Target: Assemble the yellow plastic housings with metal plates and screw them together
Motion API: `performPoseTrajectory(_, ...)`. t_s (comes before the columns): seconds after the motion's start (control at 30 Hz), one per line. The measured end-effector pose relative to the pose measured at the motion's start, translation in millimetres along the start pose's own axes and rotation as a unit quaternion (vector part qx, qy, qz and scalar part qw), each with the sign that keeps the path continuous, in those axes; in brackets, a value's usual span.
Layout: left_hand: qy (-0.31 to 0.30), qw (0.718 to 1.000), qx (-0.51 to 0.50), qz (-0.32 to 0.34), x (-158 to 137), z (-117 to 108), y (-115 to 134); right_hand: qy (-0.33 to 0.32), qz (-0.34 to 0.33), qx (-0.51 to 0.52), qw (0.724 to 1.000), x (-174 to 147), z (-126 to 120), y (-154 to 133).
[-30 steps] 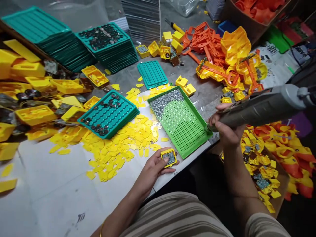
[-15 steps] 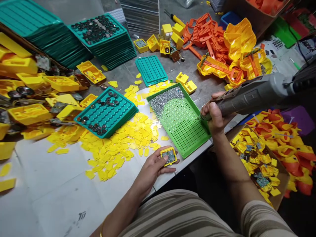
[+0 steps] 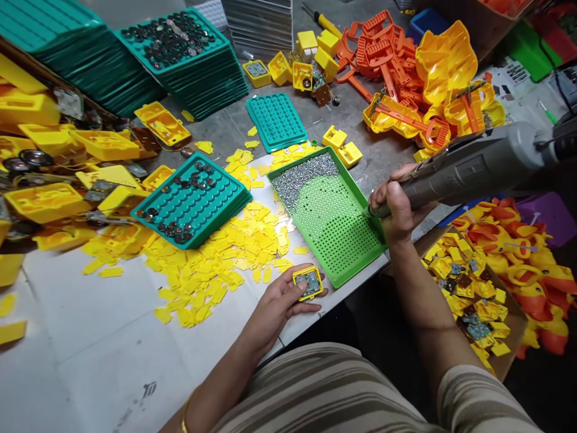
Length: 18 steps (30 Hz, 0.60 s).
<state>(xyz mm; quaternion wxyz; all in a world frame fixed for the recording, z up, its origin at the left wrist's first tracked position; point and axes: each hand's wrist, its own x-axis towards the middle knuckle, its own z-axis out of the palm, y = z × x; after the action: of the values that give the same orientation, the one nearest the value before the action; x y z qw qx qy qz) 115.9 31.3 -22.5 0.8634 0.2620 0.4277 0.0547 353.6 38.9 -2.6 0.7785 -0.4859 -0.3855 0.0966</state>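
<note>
My left hand (image 3: 282, 300) holds a small yellow plastic case (image 3: 314, 291) with a grey-green circuit board inside, the thumb resting on its left edge. In my right hand (image 3: 399, 207) is a grey electric screwdriver (image 3: 464, 174), its nose pointing left over the right side of a green perforated tray (image 3: 336, 273). My fingers wrap round its front end, and the bit is hard to make out. Small silvery screws (image 3: 302, 180) lie heaped at the tray's far end, with many holes bare nearer to me. The case sits just off the tray's near-left corner.
Loose yellow plates (image 3: 216, 264) spread left of the tray, beside a teal tray stack (image 3: 193, 210) bearing dark round cells. Open yellow cases (image 3: 49, 201) pile at far left. Orange parts (image 3: 383, 60) lie behind. A cardboard box (image 3: 514, 337) of yellow cases stands right.
The view has shifted slightly. Both hands keep nearly the same pose; the left thumb has slid a little towards the edge of the yellow case, showing more of the board.
</note>
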Motion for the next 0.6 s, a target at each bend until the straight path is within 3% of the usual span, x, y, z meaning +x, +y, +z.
performPoseTrajectory(0.43, 0.010, 1.000, 0.004, 0.005, 0.7, 0.2, -0.8, -0.012, 0.004, -0.030, 0.999, -2.4, -0.8, -0.8)
performPoseTrajectory(0.6, 0.026, 1.000, -0.013, -0.002, 1.5, 3.9, 2.0, -0.048, 0.008, -0.053, 0.997, -0.8, -2.0, -4.0)
